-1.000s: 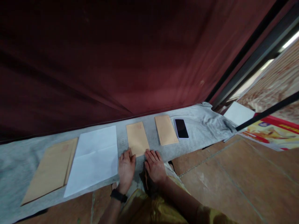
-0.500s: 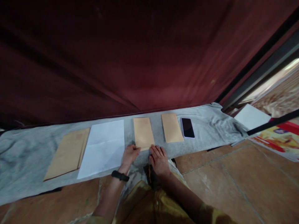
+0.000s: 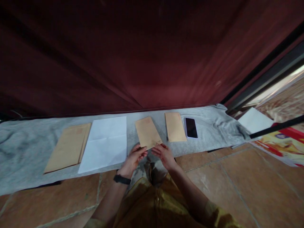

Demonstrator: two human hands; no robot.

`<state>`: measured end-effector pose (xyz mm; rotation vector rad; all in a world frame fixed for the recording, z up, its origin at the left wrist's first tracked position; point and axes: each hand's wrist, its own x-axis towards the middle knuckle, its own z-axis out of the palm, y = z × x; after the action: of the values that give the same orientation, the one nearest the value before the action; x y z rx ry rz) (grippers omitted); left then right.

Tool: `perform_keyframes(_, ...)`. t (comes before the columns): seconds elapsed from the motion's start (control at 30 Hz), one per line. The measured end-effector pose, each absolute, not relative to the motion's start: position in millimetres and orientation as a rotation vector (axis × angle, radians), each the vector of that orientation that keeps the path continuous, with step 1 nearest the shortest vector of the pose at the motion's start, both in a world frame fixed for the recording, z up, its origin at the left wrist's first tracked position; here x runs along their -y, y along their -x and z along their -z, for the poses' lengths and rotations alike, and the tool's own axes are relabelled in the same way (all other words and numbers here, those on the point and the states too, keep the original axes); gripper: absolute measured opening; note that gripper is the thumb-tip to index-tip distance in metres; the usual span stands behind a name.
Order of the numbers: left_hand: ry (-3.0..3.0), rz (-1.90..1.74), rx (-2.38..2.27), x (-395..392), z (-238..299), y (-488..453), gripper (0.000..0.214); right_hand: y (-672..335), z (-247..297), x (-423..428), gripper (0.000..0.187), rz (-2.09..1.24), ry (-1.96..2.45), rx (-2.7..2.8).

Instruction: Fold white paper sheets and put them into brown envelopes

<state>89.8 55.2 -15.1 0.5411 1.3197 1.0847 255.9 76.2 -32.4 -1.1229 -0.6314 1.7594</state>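
A small tan envelope is tilted with its near end off the grey cloth. My left hand pinches its near left corner and my right hand grips its near right corner. A black watch sits on my left wrist. A second tan envelope lies flat just to the right, with a dark phone beside it.
A white sheet and a stack of larger tan envelopes lie to the left on the cloth. A dark red curtain hangs behind. Another white sheet and a colourful poster lie at the right on the tiled floor.
Both hands have gone from resting flat by the envelope's near edge to gripping its corners. Its near end has risen and turned slightly.
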Motion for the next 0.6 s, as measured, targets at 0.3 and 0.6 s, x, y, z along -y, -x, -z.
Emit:
perform_keyframes(0.3,-0.582,-0.996,-1.381,-45.0,13.5,-102.6,0.045,-242.6,22.0,-66.0,0.043,-1.898,1.122,0.522)
perform_keyframes(0.6,-0.651,-0.945,-1.410,-46.2,12.4,-103.3,0.044,-258.2,23.0,-71.2,0.040,-1.777,1.186,0.430)
